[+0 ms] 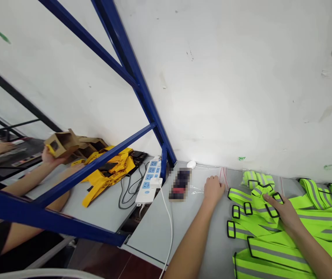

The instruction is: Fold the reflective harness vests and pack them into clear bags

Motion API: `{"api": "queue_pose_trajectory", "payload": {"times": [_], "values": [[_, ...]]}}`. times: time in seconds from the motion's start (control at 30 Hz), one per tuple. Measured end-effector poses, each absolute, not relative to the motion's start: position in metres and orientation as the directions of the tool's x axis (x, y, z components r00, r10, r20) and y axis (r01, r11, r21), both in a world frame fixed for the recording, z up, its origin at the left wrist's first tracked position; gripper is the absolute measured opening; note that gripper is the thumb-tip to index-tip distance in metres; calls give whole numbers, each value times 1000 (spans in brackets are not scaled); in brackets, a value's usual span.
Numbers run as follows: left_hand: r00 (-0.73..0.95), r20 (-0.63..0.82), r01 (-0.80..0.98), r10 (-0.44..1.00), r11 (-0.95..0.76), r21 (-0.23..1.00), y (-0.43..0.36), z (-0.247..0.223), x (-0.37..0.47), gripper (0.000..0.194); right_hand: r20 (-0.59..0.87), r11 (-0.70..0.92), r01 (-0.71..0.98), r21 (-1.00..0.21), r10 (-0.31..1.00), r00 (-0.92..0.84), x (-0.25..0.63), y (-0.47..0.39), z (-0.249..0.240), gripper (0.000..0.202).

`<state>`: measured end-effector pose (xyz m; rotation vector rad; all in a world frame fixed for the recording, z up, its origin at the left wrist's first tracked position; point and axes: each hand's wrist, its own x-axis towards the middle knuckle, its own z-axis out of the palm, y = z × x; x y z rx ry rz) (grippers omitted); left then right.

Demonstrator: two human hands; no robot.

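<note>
My left hand point(214, 190) is over a clear plastic zip bag point(200, 184) with a red seal line, lying on the grey table point(157, 228). Its fingers are curled down onto the bag, their tips hidden. My right hand point(284, 211) is closed on a neon-green reflective strap point(263, 192) with a grey stripe and black buckles, partly bunched up. Many more such straps point(282, 252) lie spread beneath and around it. Just behind, a folded strap bundle point(258, 179) rests against the wall side, next to another clear bag.
A pixelated phone-like object point(181, 184) lies left of my left hand, near a round white item point(191, 164). A power strip point(149, 182) with a white cable stands by the blue metal frame point(142, 93). Beyond it, another person's hand point(51, 155) holds a cardboard box point(62, 143) near yellow straps point(110, 170).
</note>
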<state>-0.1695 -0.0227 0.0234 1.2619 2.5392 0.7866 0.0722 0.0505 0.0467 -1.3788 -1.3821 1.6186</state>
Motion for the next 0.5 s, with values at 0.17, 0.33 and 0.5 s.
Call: {"api": "queue_pose_trajectory", "payload": {"times": [0.17,0.33,0.5], "values": [[-598,178,715,781,421,558,-44,47,-161,8,-301,-284,98,-954,915,-269,72,47,46,48],[-353,224,812,908,178,556,-46,42,-113,14,-296,-312,8,-950,892,-342,79,51,48,49],[-143,183,848,973,25,529,-30,17,-83,14,-250,-296,-76,-952,898,-362,87,48,54,51]]}}
